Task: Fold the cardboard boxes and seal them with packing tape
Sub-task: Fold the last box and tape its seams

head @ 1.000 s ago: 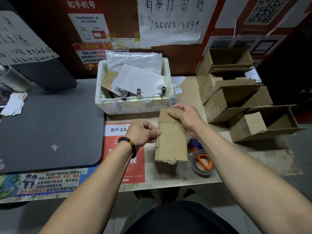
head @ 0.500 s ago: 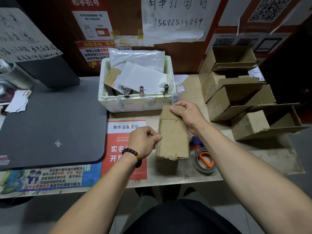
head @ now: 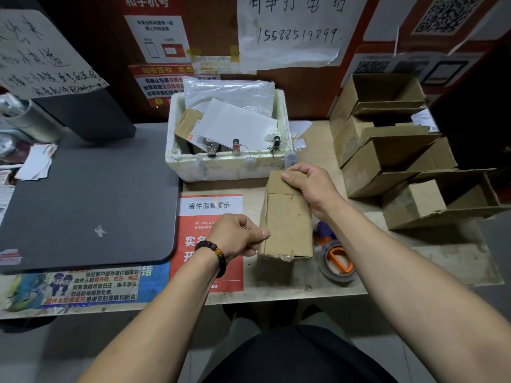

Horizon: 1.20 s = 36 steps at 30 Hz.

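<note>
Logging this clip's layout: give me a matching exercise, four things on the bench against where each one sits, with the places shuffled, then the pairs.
Things
1. flat cardboard box
2. tape roll
3. foam bin
4. stack of open boxes

Places
A. far right of the bench
B. against the back wall, holding papers and plastic bags
C. between the left hand and right hand
D. lying flat under the right forearm, beside the flat box

Pairs: 1-C, 2-D, 3-B, 4-A
</note>
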Each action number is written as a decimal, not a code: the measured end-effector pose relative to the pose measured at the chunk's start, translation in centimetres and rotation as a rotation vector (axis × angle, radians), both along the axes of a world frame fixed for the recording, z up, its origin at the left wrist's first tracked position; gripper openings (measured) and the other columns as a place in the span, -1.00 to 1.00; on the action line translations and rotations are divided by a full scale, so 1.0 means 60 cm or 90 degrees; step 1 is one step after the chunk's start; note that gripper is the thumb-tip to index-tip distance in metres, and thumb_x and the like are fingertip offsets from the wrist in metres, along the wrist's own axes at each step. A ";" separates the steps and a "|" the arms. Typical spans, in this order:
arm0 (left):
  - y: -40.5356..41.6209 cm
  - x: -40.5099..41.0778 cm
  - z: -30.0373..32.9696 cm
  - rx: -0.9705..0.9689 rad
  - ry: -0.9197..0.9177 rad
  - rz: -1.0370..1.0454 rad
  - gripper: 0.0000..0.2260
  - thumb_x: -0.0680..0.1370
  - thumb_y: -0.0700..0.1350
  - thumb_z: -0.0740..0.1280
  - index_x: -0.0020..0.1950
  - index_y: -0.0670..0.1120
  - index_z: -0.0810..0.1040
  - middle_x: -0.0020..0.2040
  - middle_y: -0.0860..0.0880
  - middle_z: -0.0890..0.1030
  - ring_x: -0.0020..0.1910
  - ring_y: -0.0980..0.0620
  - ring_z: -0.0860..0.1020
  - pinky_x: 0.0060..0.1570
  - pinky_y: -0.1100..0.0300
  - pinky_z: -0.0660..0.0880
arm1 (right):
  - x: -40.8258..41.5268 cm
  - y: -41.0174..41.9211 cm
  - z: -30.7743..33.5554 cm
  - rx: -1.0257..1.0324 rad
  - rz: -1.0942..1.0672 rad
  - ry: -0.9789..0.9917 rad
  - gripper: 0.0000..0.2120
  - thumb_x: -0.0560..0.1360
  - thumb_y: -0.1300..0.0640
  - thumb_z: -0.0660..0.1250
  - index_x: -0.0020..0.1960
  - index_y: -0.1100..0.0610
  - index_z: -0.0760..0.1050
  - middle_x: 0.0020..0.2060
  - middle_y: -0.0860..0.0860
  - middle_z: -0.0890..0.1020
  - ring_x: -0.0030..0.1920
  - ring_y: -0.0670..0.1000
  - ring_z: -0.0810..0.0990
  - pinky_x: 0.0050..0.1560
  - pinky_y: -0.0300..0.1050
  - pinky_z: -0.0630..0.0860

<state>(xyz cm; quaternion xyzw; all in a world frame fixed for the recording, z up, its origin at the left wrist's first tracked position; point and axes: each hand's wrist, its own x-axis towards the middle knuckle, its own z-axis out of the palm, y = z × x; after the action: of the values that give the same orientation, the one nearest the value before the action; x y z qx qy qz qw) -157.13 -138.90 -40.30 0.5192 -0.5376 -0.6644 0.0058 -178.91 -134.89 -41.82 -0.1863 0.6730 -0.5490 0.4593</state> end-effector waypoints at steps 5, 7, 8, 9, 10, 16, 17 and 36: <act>-0.005 0.000 0.002 -0.059 -0.002 -0.045 -0.80 0.60 -0.18 0.45 -0.21 -0.20 0.59 -0.30 -0.15 0.65 -0.37 0.00 0.62 -0.30 0.14 0.63 | 0.001 -0.003 0.001 -0.006 0.009 0.014 -0.95 0.52 0.25 0.49 -0.08 0.14 0.63 -0.24 0.00 0.67 -0.26 -0.08 0.61 -0.23 -0.16 0.60; -0.005 -0.004 0.001 -0.124 -0.034 -0.081 -0.82 0.58 -0.18 0.47 -0.21 -0.18 0.60 -0.34 -0.11 0.64 -0.37 0.01 0.60 -0.34 0.19 0.58 | -0.003 -0.002 -0.002 -0.005 -0.004 0.024 -0.94 0.51 0.24 0.50 -0.06 0.15 0.64 -0.21 0.01 0.67 -0.23 -0.06 0.62 -0.20 -0.13 0.61; -0.006 -0.005 0.001 -0.126 -0.041 -0.090 -0.83 0.57 -0.17 0.47 -0.21 -0.17 0.60 -0.33 -0.08 0.64 -0.37 0.03 0.58 -0.36 0.22 0.56 | -0.002 -0.001 -0.004 -0.004 -0.009 0.026 -0.94 0.50 0.23 0.50 -0.05 0.16 0.64 -0.20 0.02 0.67 -0.22 -0.06 0.62 -0.18 -0.12 0.61; -0.008 -0.005 0.000 -0.117 -0.041 -0.100 -0.84 0.56 -0.18 0.47 -0.21 -0.15 0.60 -0.31 -0.07 0.64 -0.36 0.04 0.57 -0.36 0.24 0.54 | 0.000 0.000 -0.006 -0.003 -0.010 0.025 -0.93 0.50 0.23 0.51 -0.04 0.16 0.64 -0.19 0.02 0.67 -0.21 -0.05 0.62 -0.18 -0.11 0.62; -0.011 -0.006 0.001 -0.106 -0.039 -0.116 -0.85 0.55 -0.19 0.46 -0.21 -0.14 0.59 -0.27 -0.08 0.64 -0.36 0.04 0.56 -0.35 0.23 0.54 | 0.002 -0.001 -0.007 -0.003 -0.005 0.023 -0.92 0.50 0.23 0.51 -0.04 0.16 0.63 -0.19 0.03 0.67 -0.21 -0.04 0.62 -0.18 -0.11 0.61; -0.040 -0.013 0.013 -0.057 -0.038 -0.233 -0.76 0.61 0.01 0.42 -0.18 -0.12 0.60 -0.30 -0.01 0.59 -0.37 0.06 0.53 -0.31 0.21 0.55 | -0.003 -0.004 -0.004 -0.002 0.038 0.017 -0.93 0.51 0.21 0.50 -0.04 0.16 0.63 -0.20 0.07 0.65 -0.19 0.01 0.59 -0.16 -0.09 0.58; -0.043 -0.016 0.012 -0.090 -0.045 -0.259 -0.73 0.61 0.04 0.40 -0.21 -0.10 0.58 -0.31 0.02 0.58 -0.38 0.09 0.51 -0.33 0.23 0.52 | -0.004 -0.003 -0.004 -0.002 0.039 0.013 -0.93 0.51 0.21 0.50 -0.04 0.17 0.63 -0.20 0.07 0.65 -0.19 0.01 0.59 -0.16 -0.09 0.58; -0.051 -0.040 -0.014 -0.106 0.088 -0.135 -0.89 0.65 -0.29 0.31 -0.08 -0.20 0.53 -0.33 -0.06 0.53 -0.46 0.13 0.52 -0.40 0.25 0.53 | -0.016 -0.012 0.005 0.021 0.063 -0.067 -0.96 0.56 0.24 0.44 -0.07 0.15 0.65 -0.24 0.03 0.67 -0.23 -0.04 0.62 -0.19 -0.14 0.59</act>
<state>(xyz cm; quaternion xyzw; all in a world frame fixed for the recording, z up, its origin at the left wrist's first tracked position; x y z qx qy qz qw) -159.53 -141.99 -41.13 0.4101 -0.6410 -0.6486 0.0157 -179.86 -135.59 -41.50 -0.1828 0.6469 -0.5232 0.5238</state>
